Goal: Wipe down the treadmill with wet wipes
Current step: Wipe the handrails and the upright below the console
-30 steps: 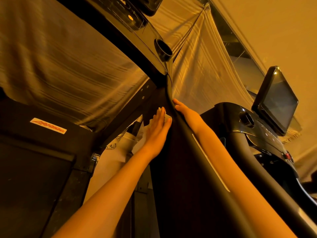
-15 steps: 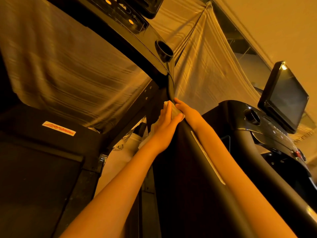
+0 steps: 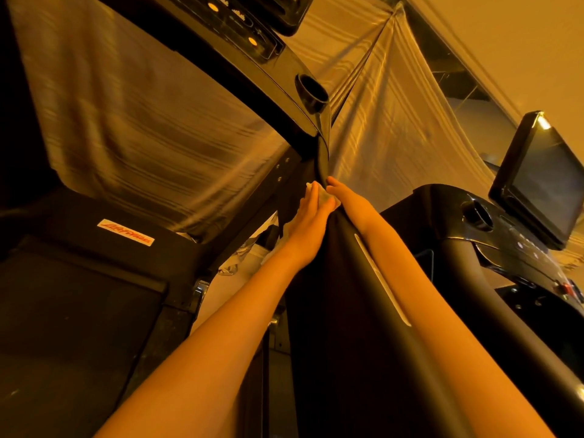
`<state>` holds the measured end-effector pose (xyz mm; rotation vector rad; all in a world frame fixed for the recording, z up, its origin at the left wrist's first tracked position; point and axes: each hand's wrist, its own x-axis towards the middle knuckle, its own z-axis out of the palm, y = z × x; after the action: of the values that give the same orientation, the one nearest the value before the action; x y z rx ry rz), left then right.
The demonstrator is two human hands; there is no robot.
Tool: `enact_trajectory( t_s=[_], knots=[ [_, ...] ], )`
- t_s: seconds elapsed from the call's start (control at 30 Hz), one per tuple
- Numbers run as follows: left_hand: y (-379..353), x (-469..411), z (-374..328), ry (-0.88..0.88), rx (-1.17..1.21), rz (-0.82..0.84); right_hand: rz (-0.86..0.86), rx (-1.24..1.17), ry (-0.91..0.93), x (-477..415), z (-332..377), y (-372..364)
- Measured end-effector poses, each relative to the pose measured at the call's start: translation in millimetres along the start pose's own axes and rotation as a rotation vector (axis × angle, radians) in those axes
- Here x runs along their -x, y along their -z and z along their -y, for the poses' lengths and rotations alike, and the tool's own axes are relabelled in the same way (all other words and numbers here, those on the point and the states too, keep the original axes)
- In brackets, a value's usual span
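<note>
From the head camera, both arms reach up along the black handrail [image 3: 357, 279] of the treadmill [image 3: 240, 49]. The left hand [image 3: 311, 221] lies flat with fingers together, pressing a pale wet wipe [image 3: 325, 196] against the rail's inner side, just under the console. The right hand [image 3: 346, 197] rests on the rail's outer edge, fingertips touching the wipe; whether it grips anything I cannot tell. A striped curtain [image 3: 395, 128] hangs behind. A second machine's screen [image 3: 543, 181] stands to the right.
</note>
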<state>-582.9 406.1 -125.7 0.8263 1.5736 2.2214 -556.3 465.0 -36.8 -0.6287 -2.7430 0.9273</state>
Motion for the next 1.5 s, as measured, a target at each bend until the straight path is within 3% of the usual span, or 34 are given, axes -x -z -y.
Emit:
enact_trajectory(
  t_s=[0.27,0.53,1.1,1.5],
  knots=[
    [-0.1,9.4,11.4,-0.011,0.060,0.060,0.046,-0.011,-0.008,-0.7,0.3,-1.7],
    [2.9,3.8,15.8,0.032,-0.071,0.001,0.039,-0.128,-0.024,0.8,-3.6,-0.5],
    [4.2,11.8,13.9,0.108,-0.115,0.033,0.072,-0.121,-0.013,1.3,-2.4,-0.4],
    [-11.0,41.6,12.4,0.031,-0.008,-0.001,0.097,-0.168,-0.030,-2.5,-8.0,0.6]
  ],
)
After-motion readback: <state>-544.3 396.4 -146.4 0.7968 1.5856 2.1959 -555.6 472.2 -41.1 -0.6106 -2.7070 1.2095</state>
